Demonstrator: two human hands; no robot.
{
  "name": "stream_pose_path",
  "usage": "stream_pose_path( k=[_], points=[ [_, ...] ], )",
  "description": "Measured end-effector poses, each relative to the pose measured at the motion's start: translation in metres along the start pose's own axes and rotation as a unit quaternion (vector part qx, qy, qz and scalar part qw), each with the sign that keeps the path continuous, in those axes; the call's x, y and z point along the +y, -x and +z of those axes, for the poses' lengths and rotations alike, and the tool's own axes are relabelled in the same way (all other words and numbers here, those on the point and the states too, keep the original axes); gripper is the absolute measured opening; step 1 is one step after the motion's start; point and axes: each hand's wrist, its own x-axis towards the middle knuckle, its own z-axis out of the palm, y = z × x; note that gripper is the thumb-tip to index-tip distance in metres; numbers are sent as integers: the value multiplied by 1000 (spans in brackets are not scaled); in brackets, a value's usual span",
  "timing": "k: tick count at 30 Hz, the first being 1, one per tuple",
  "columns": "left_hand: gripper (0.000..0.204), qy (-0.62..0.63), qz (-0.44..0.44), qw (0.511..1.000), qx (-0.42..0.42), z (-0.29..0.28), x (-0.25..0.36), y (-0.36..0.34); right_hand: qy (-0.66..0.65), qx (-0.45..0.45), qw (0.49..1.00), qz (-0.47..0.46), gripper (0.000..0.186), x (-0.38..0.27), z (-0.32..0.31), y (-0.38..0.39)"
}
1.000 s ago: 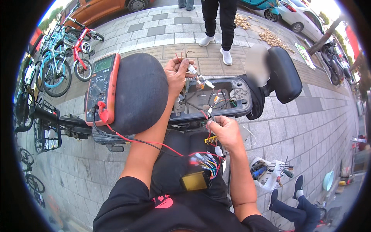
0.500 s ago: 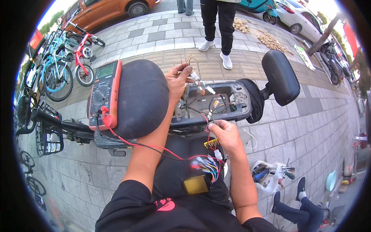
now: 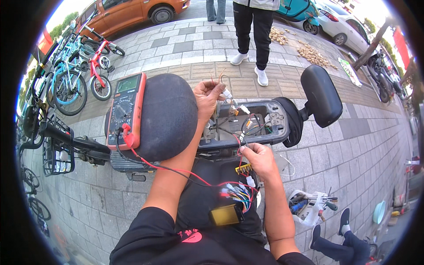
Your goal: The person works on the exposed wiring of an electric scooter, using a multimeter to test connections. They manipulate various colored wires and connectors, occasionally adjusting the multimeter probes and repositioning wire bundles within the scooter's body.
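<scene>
My left hand (image 3: 208,95) is closed on a white connector (image 3: 227,94) with thin bare-ended wires, above the open scooter compartment (image 3: 278,130) full of wiring. My right hand (image 3: 258,160) pinches black and red wires (image 3: 240,141) at the compartment's near edge. Left of my hands, an orange-cased multimeter (image 3: 126,110) lies on the black seat (image 3: 170,115), its red and black leads trailing across my forearm. On my lap lie a yellow box (image 3: 224,215), a bundle of coloured wires with connectors (image 3: 238,192) and, just under my right hand, a yellow terminal strip (image 3: 243,169).
Bicycles (image 3: 73,86) stand left. A person (image 3: 251,35) stands ahead, another farther back. A black backrest (image 3: 321,96) sticks out right. Tools in a white container (image 3: 309,205) lie lower right near someone's legs (image 3: 349,245) and a light-blue basin (image 3: 378,212). Cars and scooters line the back.
The whole scene sits slightly lower in the picture than a second ago as my view shifts. Both hands keep hold of the same wires and connector, with little other movement.
</scene>
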Motion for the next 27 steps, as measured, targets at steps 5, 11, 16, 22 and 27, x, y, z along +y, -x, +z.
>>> stream_pose_path(
  k=[5, 11, 16, 22, 27],
  points=[
    [30, 30, 11, 999, 2, 3, 1, 2, -2, 1, 1000, 6, 24, 1, -1, -1],
    [31, 17, 6, 1000, -5, 1, 0, 1, -20, -8, 1000, 23, 23, 1, -1, -1],
    [28, 10, 6, 1000, 1, 2, 0, 2, -7, 4, 1000, -17, 29, 9, -1, -5],
    [27, 5, 7, 1000, 8, 2, 1, 2, -12, -4, 1000, 4, 26, 4, -1, -2],
    [30, 8, 2, 1000, 5, 2, 1, 2, -29, -16, 999, 9, 21, 3, -2, -1]
  ],
)
